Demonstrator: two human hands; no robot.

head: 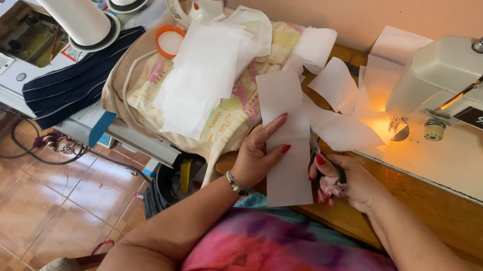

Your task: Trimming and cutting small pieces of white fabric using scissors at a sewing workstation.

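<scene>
Left hand (pixel 254 156) pinches white fabric strip (pixel 288 160) near desk's front edge; right hand (pixel 350 182) clasps scissors (pixel 325 162). Light, limp: support beside cut.

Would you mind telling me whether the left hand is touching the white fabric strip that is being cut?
Touching. The head view shows the left hand with its fingers laid flat on the white fabric strip, gripping its edge, while the right hand holds scissors at the other edge.

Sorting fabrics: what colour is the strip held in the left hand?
White, a thin fabric strip; head view shows it best.
</scene>
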